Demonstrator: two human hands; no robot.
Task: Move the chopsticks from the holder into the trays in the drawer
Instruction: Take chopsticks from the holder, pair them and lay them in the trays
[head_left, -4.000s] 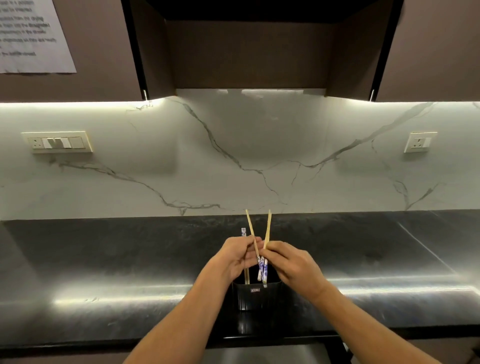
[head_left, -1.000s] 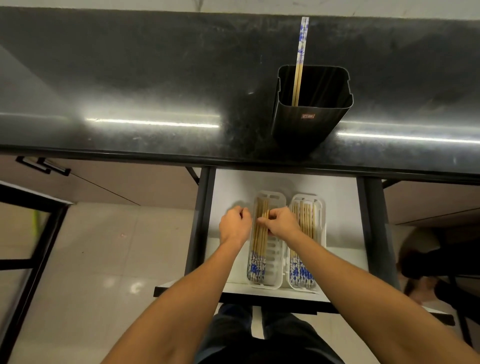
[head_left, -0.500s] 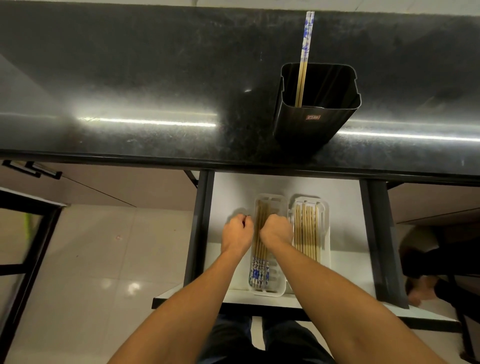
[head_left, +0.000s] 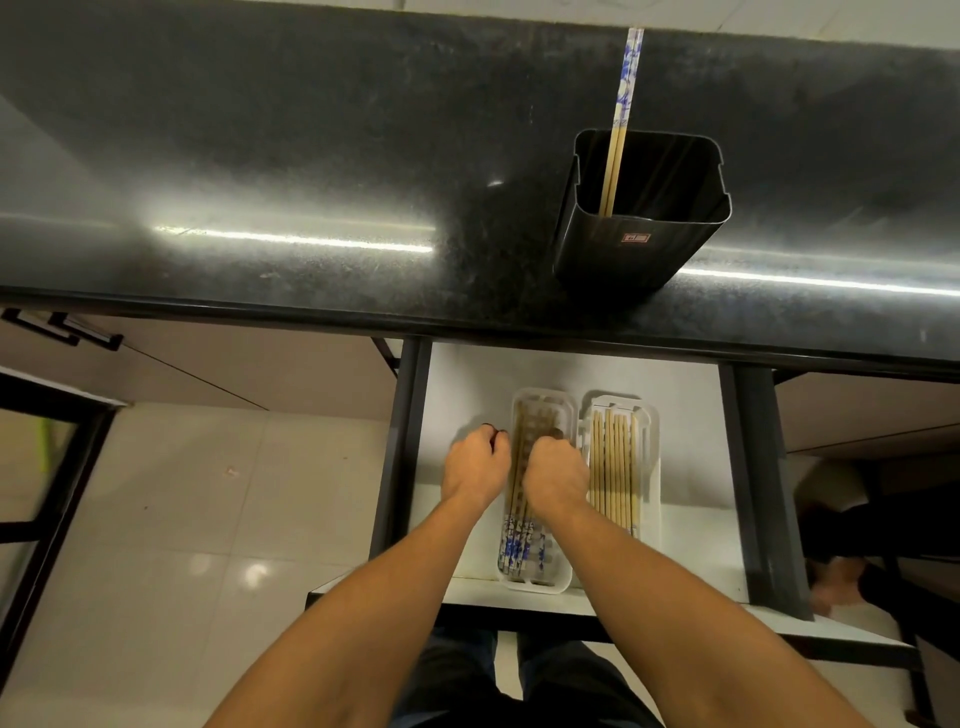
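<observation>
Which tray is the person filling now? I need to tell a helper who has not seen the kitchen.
Find the black countertop and the open drawer pulled out below it. Two white trays lie side by side in it; it is the left tray, under both hands. Unlike the right tray, its chopsticks' blue-patterned ends show.

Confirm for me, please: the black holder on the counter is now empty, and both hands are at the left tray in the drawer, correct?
Not quite: in the head view the holder still has chopsticks standing in it. Both hands, left and right, are at the left tray.
</observation>
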